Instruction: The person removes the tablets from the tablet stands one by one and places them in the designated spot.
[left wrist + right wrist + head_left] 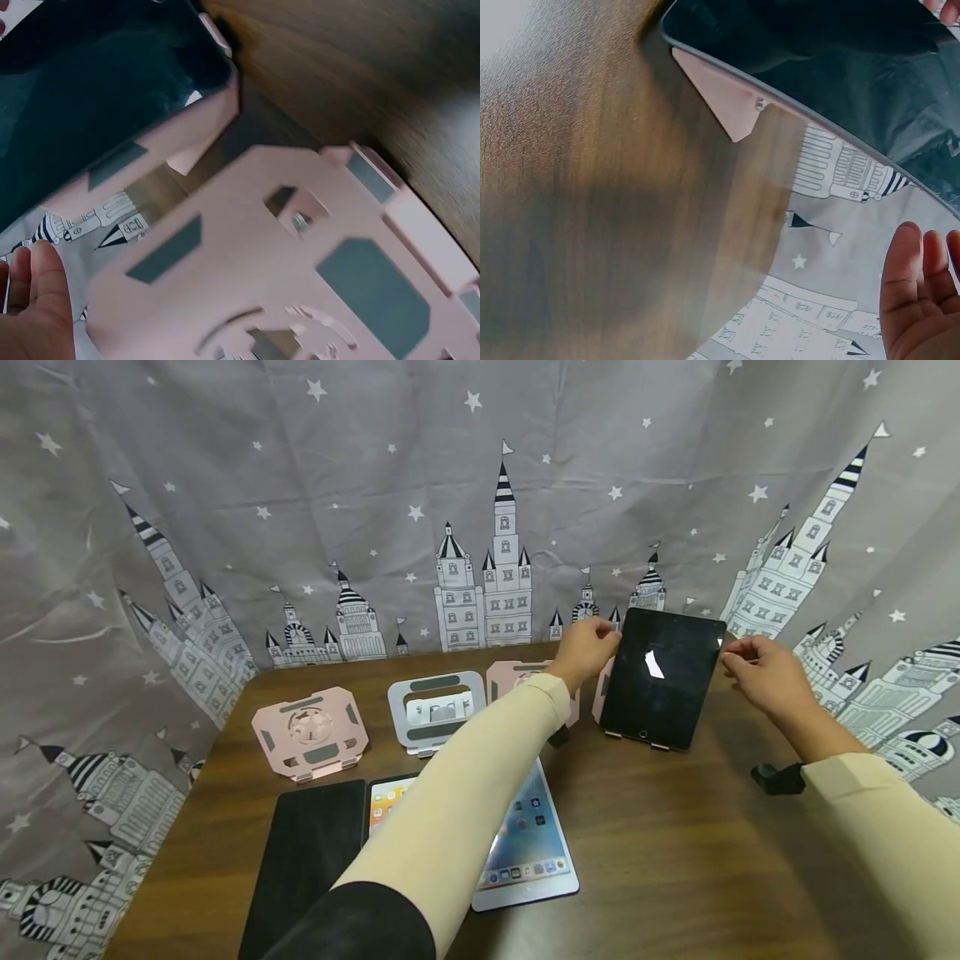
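A black tablet leans upright on a pink folding stand, its lower edge against the stand's front lips. My left hand is beside the tablet's upper left edge. My right hand is at its upper right edge. In the left wrist view, the relaxed fingers are a little apart from the tablet. The right wrist view has loosely extended fingers close to the tablet's edge; contact is hard to tell. Another pink stand stands just left of the tablet.
Farther left are a grey stand and a pink stand. A black tablet lies flat in front, beside a tablet with lit icons and a white-framed tablet. My left arm partly covers these. A patterned curtain hangs behind the table.
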### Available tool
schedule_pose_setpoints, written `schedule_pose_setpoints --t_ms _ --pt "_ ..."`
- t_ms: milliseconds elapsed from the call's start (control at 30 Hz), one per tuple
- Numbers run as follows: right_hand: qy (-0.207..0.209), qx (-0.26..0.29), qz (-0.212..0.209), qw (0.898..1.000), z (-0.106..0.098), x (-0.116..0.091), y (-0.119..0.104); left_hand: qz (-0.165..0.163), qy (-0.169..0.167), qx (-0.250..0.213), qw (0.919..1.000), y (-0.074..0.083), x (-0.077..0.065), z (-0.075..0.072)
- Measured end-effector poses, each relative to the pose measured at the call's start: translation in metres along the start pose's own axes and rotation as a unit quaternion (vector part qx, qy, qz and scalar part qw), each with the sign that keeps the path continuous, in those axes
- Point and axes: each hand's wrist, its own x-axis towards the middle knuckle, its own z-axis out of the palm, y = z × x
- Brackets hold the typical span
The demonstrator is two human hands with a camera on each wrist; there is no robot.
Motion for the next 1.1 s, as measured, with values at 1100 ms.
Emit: schedule_pose_setpoints --t_ms 1100 --pt "0.090 0.158 0.023 0.983 0.023 -0.001 0.001 -0.027 0.088 -0.057 0.9941 0.002 -0.007 0.023"
